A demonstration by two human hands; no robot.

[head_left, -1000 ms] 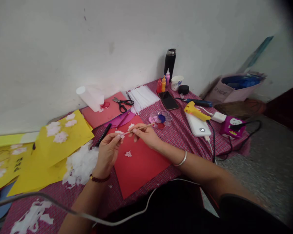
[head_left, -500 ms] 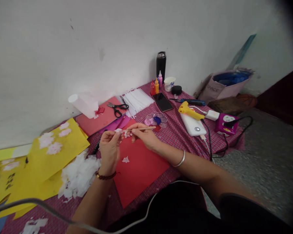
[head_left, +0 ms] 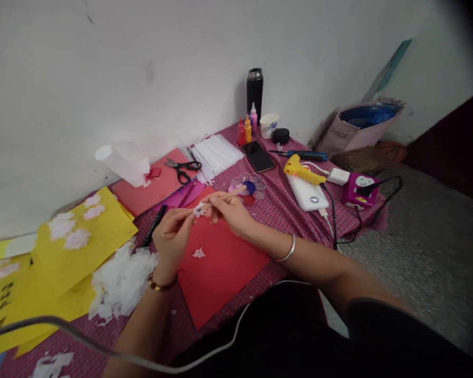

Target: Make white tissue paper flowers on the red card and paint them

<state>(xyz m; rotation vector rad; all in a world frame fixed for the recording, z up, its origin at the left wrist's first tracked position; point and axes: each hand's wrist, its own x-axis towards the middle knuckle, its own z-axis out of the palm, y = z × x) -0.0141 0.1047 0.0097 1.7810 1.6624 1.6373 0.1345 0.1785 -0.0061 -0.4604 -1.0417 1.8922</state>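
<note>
My left hand (head_left: 171, 237) is closed in a pinch around a small pale paper cutout (head_left: 188, 206), mostly hidden by the fingers. A slim wooden paintbrush (head_left: 236, 190) lies across the fingers of my right hand (head_left: 227, 212), which is closed on it; its tip points left toward the pinched paper. Just beyond the fingertips is a white paper flower (head_left: 199, 210) with a dark spot. Another small cutout (head_left: 198, 253) lies on the red paper sheet (head_left: 220, 273) below. Behind my right hand sits a clear paint palette (head_left: 258, 185) with blue, red and pink paint.
Black scissors (head_left: 183, 169) rest on a red pad, left of white sticks (head_left: 216, 157). Crumpled white paper (head_left: 120, 281) and yellow sheets with pale flowers (head_left: 82, 247) lie at left. A phone (head_left: 258, 156), yellow glue gun (head_left: 304, 170), power bank (head_left: 308, 194) and purple socket (head_left: 360, 190) stand right.
The paintbrush has tilted, its right end rising toward the palette. My hands have stayed close together, and the view has shifted slightly.
</note>
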